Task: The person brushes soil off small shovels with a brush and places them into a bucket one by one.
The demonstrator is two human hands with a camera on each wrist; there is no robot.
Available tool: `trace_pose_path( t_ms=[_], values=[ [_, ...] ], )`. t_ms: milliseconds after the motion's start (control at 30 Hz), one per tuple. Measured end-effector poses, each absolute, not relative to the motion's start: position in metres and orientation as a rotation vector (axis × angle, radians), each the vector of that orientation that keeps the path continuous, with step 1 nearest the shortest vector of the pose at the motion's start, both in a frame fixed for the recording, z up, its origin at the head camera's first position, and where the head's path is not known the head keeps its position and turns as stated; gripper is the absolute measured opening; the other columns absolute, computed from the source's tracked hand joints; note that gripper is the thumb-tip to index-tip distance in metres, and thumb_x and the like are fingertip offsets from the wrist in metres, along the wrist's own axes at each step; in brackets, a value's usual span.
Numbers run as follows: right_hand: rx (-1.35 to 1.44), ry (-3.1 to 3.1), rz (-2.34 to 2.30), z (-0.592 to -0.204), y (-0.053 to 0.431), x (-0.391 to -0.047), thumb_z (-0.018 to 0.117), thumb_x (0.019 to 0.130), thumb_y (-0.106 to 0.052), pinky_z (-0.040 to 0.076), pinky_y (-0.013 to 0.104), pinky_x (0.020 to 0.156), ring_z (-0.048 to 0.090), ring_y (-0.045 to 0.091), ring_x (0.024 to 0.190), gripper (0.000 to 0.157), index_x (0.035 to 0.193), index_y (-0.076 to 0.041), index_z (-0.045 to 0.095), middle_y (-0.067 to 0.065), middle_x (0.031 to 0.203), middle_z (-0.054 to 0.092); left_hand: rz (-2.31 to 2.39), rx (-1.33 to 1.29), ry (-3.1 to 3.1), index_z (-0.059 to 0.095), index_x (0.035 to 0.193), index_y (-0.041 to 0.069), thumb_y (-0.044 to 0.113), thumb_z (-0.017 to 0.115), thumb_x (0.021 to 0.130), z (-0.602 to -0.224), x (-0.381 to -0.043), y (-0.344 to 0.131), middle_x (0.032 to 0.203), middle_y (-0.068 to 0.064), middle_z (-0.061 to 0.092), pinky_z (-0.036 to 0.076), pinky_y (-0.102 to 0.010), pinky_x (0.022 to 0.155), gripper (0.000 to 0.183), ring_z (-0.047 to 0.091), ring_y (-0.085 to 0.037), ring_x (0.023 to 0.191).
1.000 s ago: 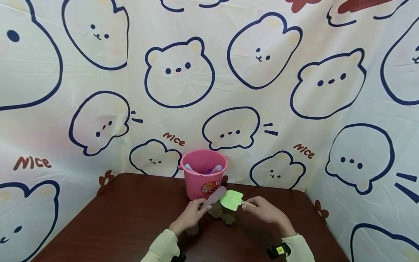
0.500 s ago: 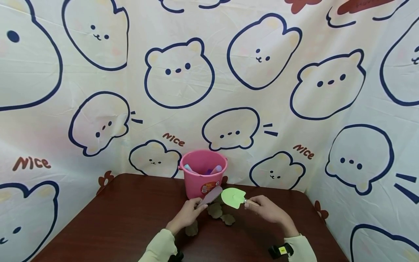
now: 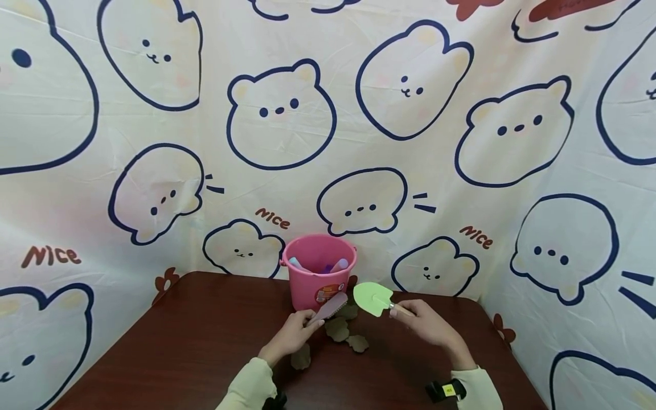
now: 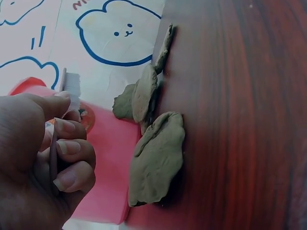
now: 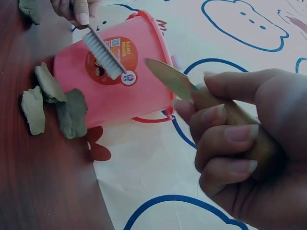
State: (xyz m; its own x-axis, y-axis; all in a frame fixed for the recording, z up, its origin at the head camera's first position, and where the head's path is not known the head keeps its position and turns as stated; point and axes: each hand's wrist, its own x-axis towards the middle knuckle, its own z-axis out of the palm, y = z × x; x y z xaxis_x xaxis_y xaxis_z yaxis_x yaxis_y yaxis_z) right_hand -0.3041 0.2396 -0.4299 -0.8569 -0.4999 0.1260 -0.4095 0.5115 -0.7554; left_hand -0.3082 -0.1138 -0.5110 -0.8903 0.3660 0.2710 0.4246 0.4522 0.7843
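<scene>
My left hand (image 3: 289, 336) grips a mauve brush (image 3: 332, 305) by its handle. White bristles (image 5: 103, 56) show along one side of it in the right wrist view. In my right hand (image 3: 427, 323) is a small trowel, its wooden handle (image 5: 216, 108) wrapped by the fingers and its light green blade (image 3: 371, 297) pointing left. A gap separates blade and brush in the head view. Below them, several flat grey-green lumps (image 3: 336, 329), clay-like with ragged edges, lie on the table; one lump (image 4: 158, 160) sits nearest my left hand.
A pink bucket (image 3: 302, 290) stands behind the brush near the table's back edge, with pastel-coloured things (image 3: 339, 265) inside it. The dark reddish-brown table (image 3: 205, 336) meets a cartoon-printed cloth (image 3: 282, 131) at the back and sides.
My right hand has moved right and away, lifting the trowel blade clear of the brush. The brush has shifted slightly left and down, and the lumps have stayed put.
</scene>
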Motion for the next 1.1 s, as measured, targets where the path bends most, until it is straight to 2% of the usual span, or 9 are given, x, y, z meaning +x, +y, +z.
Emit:
trace_pose_path(
  t_ms=[267,400,567,633,833,1000,1100],
  values=[
    [-0.642,2.787,-1.426,-0.419,0.233,-0.312,0.06,0.102,-0.042,0.034,0.025,0.051,0.035,0.01,0.053,0.037,0.086,-0.008,0.062,-0.001,0.065,0.039,-1.466,-0.714,-2.64,0.064,0.101,-0.002,0.032,0.058,0.105,-0.51,-0.308,-0.122,0.066,0.004,0.045,0.034,-0.022,0.048,0.034,0.039,-0.005,0.053],
    [-0.605,2.854,-1.484,-0.402,0.222,-0.323,0.062,0.102,-0.04,0.036,0.027,0.05,0.038,0.014,0.054,0.037,0.087,-0.006,0.062,0.001,0.066,0.041,-1.458,-0.718,-2.659,0.066,0.104,0.0,0.033,0.059,0.104,-0.51,-0.306,-0.132,0.068,0.004,0.047,0.036,-0.022,0.05,0.033,0.04,-0.005,0.055],
    [-0.562,2.955,-1.483,-0.379,0.206,-0.342,0.061,0.102,-0.037,0.037,0.029,0.05,0.042,0.017,0.055,0.034,0.098,-0.003,0.067,0.003,0.065,0.044,-1.442,-0.731,-2.709,0.067,0.107,0.001,0.032,0.059,0.104,-0.51,-0.306,-0.146,0.072,0.003,0.049,0.037,-0.022,0.052,0.032,0.042,-0.006,0.058],
    [-0.527,2.976,-1.482,-0.373,0.198,-0.35,0.062,0.102,-0.036,0.037,0.029,0.051,0.042,0.017,0.056,0.031,0.104,-0.006,0.069,0.003,0.066,0.045,-1.44,-0.73,-2.734,0.067,0.106,0.001,0.032,0.059,0.104,-0.512,-0.306,-0.152,0.072,0.003,0.049,0.036,-0.022,0.053,0.032,0.042,-0.007,0.059],
    [-0.5,2.98,-1.481,-0.367,0.172,-0.377,0.059,0.101,-0.037,0.035,0.03,0.054,0.041,0.019,0.061,0.031,0.096,-0.008,0.069,0.003,0.07,0.045,-1.43,-0.705,-2.774,0.068,0.109,0.001,0.033,0.057,0.105,-0.514,-0.304,-0.167,0.071,0.003,0.049,0.035,-0.022,0.053,0.034,0.042,-0.007,0.058],
    [-0.534,2.928,-1.471,-0.369,0.154,-0.397,0.061,0.101,-0.037,0.038,0.032,0.061,0.048,0.021,0.071,0.034,0.108,-0.007,0.074,0.006,0.076,0.051,-1.392,-0.697,-2.804,0.069,0.112,0.001,0.034,0.057,0.105,-0.518,-0.301,-0.175,0.066,0.004,0.05,0.035,-0.022,0.05,0.036,0.043,-0.007,0.055],
    [-0.578,2.941,-1.427,-0.371,0.146,-0.408,0.064,0.1,-0.033,0.041,0.031,0.064,0.052,0.021,0.076,0.031,0.113,-0.007,0.075,0.006,0.083,0.06,-1.356,-0.692,-2.817,0.071,0.112,0.002,0.034,0.057,0.105,-0.521,-0.301,-0.178,0.067,0.004,0.051,0.036,-0.023,0.051,0.036,0.043,-0.007,0.056]
  ],
)
